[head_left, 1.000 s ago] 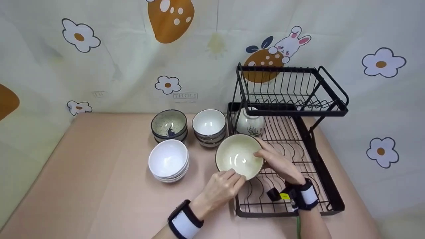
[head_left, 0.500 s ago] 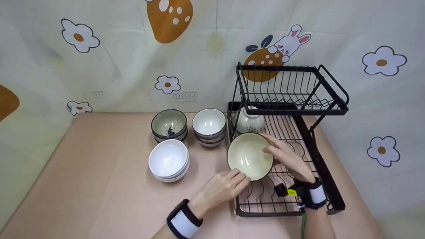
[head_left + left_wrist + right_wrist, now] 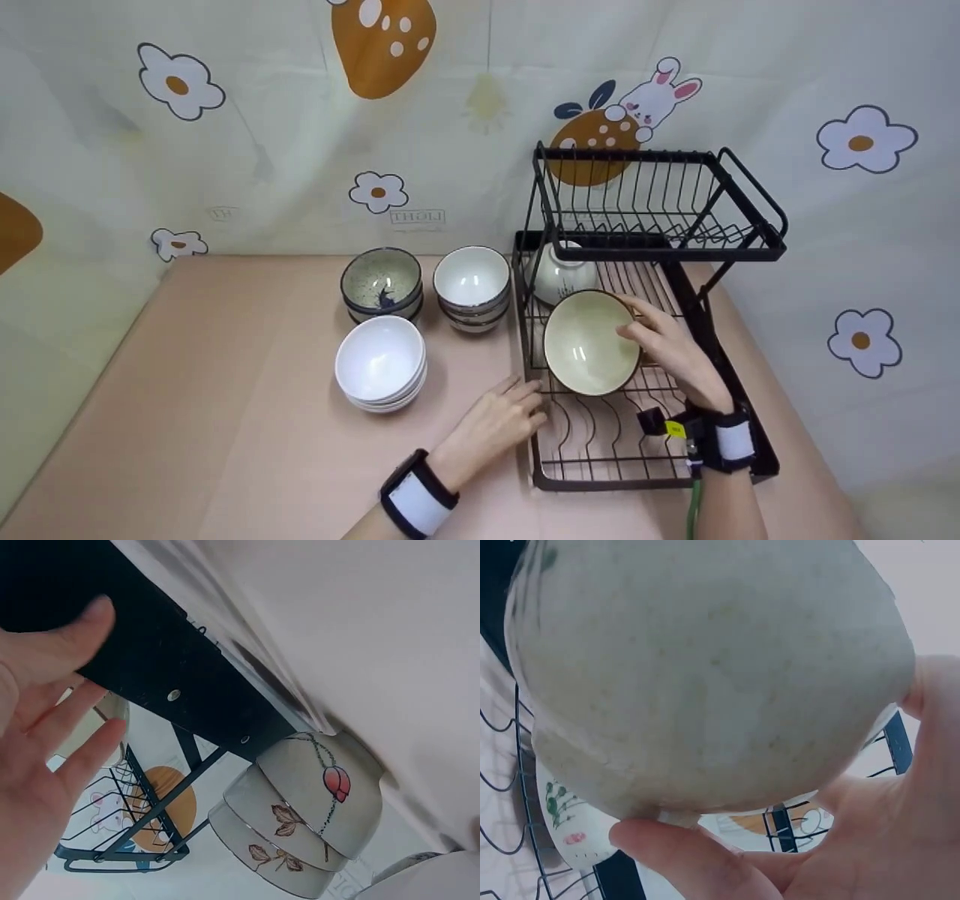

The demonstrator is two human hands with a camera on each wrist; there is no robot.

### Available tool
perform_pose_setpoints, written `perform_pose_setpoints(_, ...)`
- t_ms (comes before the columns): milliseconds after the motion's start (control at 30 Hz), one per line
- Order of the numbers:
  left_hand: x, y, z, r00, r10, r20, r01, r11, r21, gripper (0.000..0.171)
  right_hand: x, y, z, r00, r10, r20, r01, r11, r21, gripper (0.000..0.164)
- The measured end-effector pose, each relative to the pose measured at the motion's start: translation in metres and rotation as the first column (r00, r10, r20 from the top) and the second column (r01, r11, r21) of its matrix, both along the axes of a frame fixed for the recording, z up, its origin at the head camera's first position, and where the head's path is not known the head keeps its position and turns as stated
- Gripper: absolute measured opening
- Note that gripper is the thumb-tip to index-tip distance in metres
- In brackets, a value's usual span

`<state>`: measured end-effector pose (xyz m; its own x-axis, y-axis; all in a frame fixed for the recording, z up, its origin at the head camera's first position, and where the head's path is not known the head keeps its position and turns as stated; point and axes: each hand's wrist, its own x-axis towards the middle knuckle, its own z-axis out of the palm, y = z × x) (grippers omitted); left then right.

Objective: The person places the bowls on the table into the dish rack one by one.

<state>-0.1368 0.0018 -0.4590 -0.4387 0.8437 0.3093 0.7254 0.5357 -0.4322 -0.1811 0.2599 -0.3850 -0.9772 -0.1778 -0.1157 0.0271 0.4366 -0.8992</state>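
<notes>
A cream bowl with a dark rim (image 3: pixel 589 345) is held tilted over the lower tier of the black dish rack (image 3: pixel 607 484). My right hand (image 3: pixel 667 349) grips it at its right side, thumb over the rim and fingers behind. In the right wrist view the speckled outside of the bowl (image 3: pixel 720 675) fills the frame, fingers curled under it. My left hand (image 3: pixel 499 416) is off the bowl, beside the rack's left edge, fingers relaxed; the left wrist view shows the hand (image 3: pixel 52 720) holding nothing. Behind the held bowl, an upside-down flowered bowl (image 3: pixel 559 274) sits on the rack.
Left of the rack stand a stack of white bowls (image 3: pixel 381 360), a stack of speckled dark-rimmed bowls (image 3: pixel 382 279) and a stack of pale dark-rimmed bowls (image 3: pixel 472 281). The rack's upper tier (image 3: pixel 667 251) overhangs the back of the lower one. A patterned curtain (image 3: pixel 262 150) hangs behind.
The cream bowl has moved right, farther over the rack, with my right hand. My left hand has let go of its rim and stays to the left.
</notes>
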Motion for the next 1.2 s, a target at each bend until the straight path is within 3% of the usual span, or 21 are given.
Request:
perform_pose_setpoints(167, 0.0003, 0.0008, -0.0011, 0.999, -0.037, 0.016, 0.037, 0.999, -0.018, 0.021, -0.0012, 0.0012, -0.0009, 1.0, -0.005, -0.011, 0.005, 0.998, 0.058, 0.061)
perform_pose_setpoints(433, -0.0025, -0.001, -0.0076, 0.995, -0.093, 0.04, 0.09, 0.993, 0.076, 0.016, -0.0013, 0.0057, -0.0013, 0.999, 0.013, -0.043, -0.009, 0.996, 0.085, 0.057)
perform_pose_setpoints(833, -0.0028, -0.001, -0.0076, 0.993, -0.103, 0.065, 0.096, 0.99, 0.108, 0.019, -0.002, 0.0087, -0.0046, 0.991, 0.003, -0.134, 0.022, 0.983, 0.18, 0.056)
perform_pose_setpoints(1033, -0.0031, -0.0004, -0.0085, 0.992, -0.102, 0.078, 0.094, 0.991, 0.1, 0.017, -0.0006, 0.0061, -0.0048, 0.973, -0.047, -0.225, 0.109, 0.957, 0.27, 0.058)
perform_pose_setpoints(1200, -0.0037, -0.0001, -0.0088, 0.993, -0.098, 0.066, 0.091, 0.991, 0.102, 0.016, 0.0017, 0.0003, -0.0037, 0.933, -0.079, -0.351, 0.219, 0.899, 0.38, 0.058)
